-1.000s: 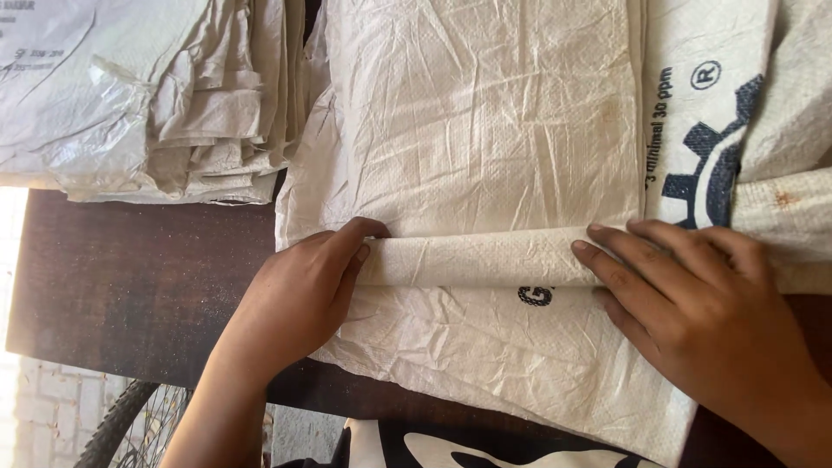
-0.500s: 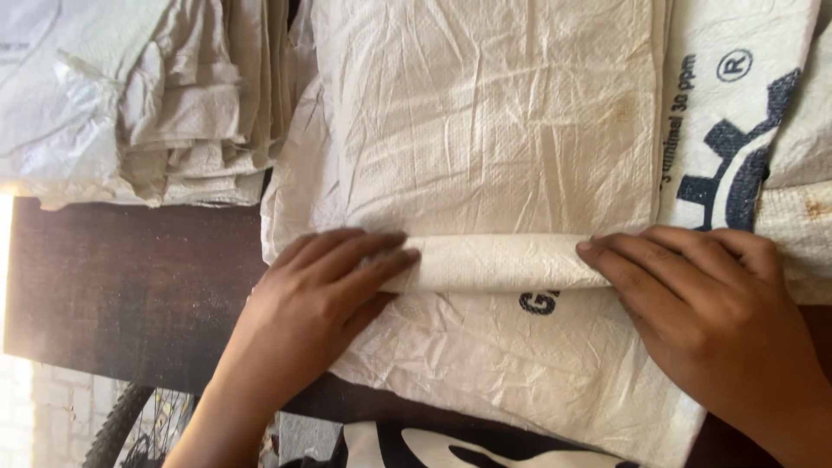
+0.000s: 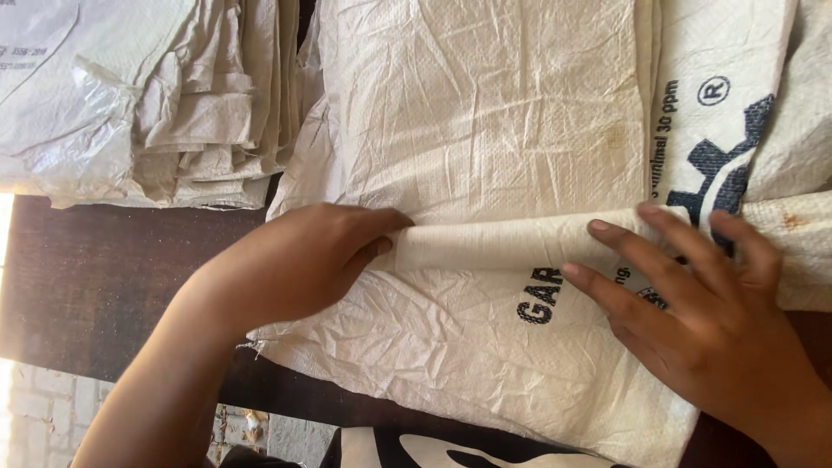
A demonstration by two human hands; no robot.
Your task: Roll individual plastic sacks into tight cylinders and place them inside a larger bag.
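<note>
A large white woven sack with dark printing lies flat across a dark wooden table. Across its middle runs a folded or rolled band of the sack. My left hand rests on the left end of that band, fingers curled over it. My right hand presses its right part with spread fingers, over the black print. The near edge of the sack lies crumpled toward me.
A stack of several folded white sacks sits at the back left. More printed sack material lies at the right. Below the table's near edge, paved ground and a dark printed sack show.
The view has drifted and my left hand has slid further right onto the band. My right hand has shifted right, uncovering black lettering beneath the band.
</note>
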